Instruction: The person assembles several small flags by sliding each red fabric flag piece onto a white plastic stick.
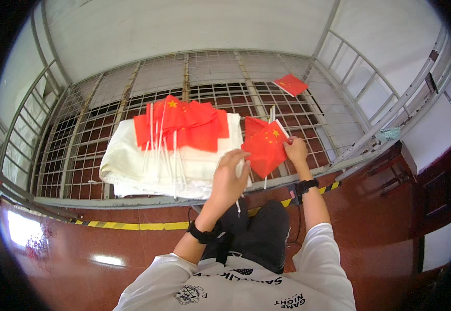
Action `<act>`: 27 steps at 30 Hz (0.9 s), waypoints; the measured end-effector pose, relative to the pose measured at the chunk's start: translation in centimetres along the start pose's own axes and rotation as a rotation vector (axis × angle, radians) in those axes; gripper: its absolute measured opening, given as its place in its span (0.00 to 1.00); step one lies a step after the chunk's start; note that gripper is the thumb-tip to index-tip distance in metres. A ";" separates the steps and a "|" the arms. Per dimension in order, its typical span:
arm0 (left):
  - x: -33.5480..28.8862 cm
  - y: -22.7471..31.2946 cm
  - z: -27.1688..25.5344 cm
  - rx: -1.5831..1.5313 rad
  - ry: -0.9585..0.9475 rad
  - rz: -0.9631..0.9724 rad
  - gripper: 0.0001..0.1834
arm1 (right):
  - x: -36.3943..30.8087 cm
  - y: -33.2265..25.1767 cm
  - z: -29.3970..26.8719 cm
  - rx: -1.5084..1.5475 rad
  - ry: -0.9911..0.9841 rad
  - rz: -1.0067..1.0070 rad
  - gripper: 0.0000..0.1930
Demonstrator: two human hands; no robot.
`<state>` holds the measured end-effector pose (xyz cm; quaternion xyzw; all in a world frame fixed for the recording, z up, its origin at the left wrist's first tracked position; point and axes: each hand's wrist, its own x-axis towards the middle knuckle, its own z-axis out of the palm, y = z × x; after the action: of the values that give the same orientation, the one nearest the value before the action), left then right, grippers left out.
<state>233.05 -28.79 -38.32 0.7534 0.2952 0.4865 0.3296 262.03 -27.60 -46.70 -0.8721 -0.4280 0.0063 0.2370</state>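
My right hand (296,150) pinches a small red flag (265,152) with yellow stars by its white stick-side edge. The flag hangs tilted over the front rail of the bed frame. At its left corner is my left hand (230,173), fingers curved and thumb apart, the fingertips touching or very close to the cloth. Behind the held flag lie another red flag (254,126) and some white sticks (272,113). To the left, a pile of red flags (184,124) on white sticks rests on a folded white cloth (124,158).
A metal bed frame with a wire mesh base (80,171) carries all this. One red flag (291,85) lies farther back at right on the mesh. Yellow-black tape (155,226) runs along the red floor. A wooden stool (391,166) stands at right.
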 end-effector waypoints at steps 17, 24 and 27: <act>1.0 -3.1 10.4 -0.227 -0.303 -0.344 0.18 | 1.0 1.6 -3.0 0.340 0.219 -0.064 0.08; 1.6 -2.7 12.5 -0.830 -0.283 -0.549 0.13 | -8.1 -3.8 -8.8 0.550 -0.349 -0.327 0.06; 1.5 -2.4 12.1 -0.753 -0.274 -0.621 0.13 | -9.6 -5.1 -8.9 0.496 -0.307 -0.465 0.07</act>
<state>244.51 -28.70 -43.10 0.5158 0.2635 0.3351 0.7431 254.04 -35.80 -38.52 -0.6565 -0.6309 0.1865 0.3691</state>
